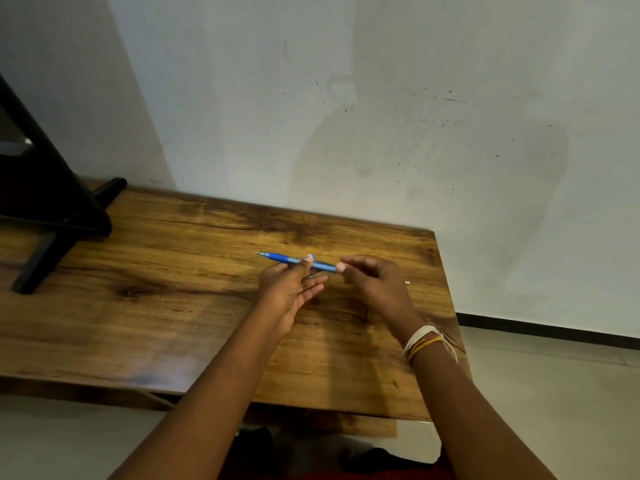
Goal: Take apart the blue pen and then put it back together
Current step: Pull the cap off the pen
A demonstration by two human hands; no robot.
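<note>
The blue pen (291, 260) is held level above the wooden table (173, 271), its tip pointing left. My left hand (292, 287) pinches the pen's middle between thumb and forefinger, with the other fingers spread open below. My right hand (372, 280) is at the pen's right end, thumb and forefinger tips touching the end of the barrel. The pen looks whole; its right end is partly hidden by my fingers.
A black stand (52, 216) rests on the table's far left. A tiny pale scrap (407, 282) lies on the table right of my right hand. A white wall runs behind the table, whose right edge (450, 306) drops to tiled floor.
</note>
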